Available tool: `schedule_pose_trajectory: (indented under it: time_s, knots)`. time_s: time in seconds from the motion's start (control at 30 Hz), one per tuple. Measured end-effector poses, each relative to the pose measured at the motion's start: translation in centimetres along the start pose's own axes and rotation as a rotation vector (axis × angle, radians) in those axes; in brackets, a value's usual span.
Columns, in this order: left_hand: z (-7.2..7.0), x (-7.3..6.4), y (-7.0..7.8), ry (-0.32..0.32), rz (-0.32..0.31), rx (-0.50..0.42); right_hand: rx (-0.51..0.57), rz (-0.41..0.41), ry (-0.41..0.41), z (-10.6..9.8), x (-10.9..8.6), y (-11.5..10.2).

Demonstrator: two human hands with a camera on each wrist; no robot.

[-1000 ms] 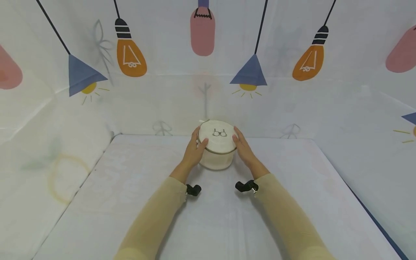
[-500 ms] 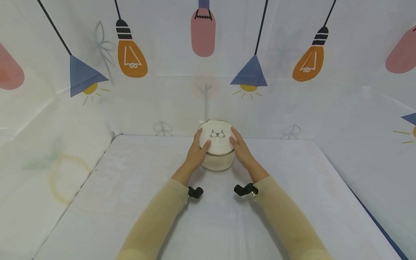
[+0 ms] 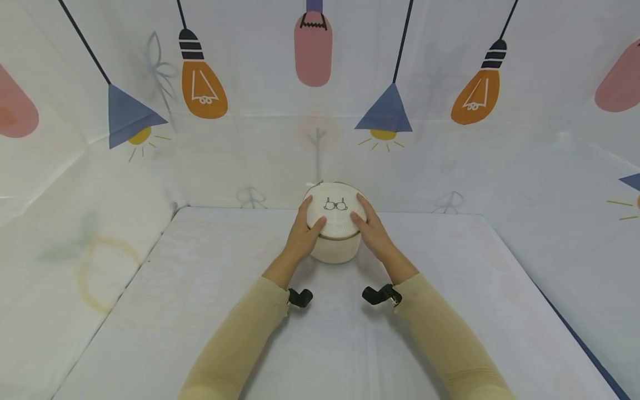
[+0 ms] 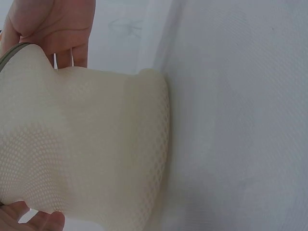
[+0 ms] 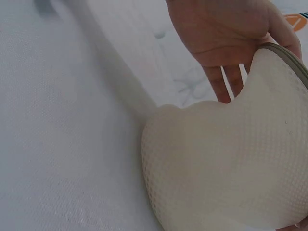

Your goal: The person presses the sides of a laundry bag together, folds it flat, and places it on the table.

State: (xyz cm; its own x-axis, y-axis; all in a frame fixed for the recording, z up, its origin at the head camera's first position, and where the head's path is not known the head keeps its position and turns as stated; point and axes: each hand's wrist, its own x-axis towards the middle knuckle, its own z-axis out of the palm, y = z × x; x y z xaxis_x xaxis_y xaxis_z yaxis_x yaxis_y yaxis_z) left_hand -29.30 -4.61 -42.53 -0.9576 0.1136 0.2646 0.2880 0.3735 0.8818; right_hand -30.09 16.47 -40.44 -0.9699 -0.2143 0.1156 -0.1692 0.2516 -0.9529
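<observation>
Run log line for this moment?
mesh bag: black drawing on top | left hand: holds left side | right hand: holds right side

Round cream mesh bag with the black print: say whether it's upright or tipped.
Upright: the bag stands base-down on the white tabletop, its printed top facing up.

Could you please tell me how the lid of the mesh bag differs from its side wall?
The lid bears a dark line drawing, while the side wall shows none where visible. The lid looks whiter in the head view; the side wall looks creamier. The lid appears fairly flat and tilts toward the person, whereas the side wall bulges and dents. Both are pale mesh, meeting along a dark zip.
</observation>
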Motion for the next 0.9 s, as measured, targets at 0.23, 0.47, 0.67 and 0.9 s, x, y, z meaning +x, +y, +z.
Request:
schedule_pose_trajectory:
  time_s: [0.23,0.47,0.67,0.9]
  knots:
    - [-0.2,-0.6,0.7,0.003,0.024,-0.032,0.034,-0.018,0.017,0.1,-0.7,-0.1]
    - [-0.1,-1.3,1.4,0.022,0.055,-0.055,0.037,-0.049,0.015,0.1,-1.2,-0.2]
    - [0.1,-1.7,1.3,0.046,0.090,-0.066,0.073,-0.041,0.008,0.3,-1.8,-0.7]
    - [0.1,-2.1,1.2,0.046,0.102,-0.088,0.098,-0.051,0.014,0.5,-2.1,-0.8]
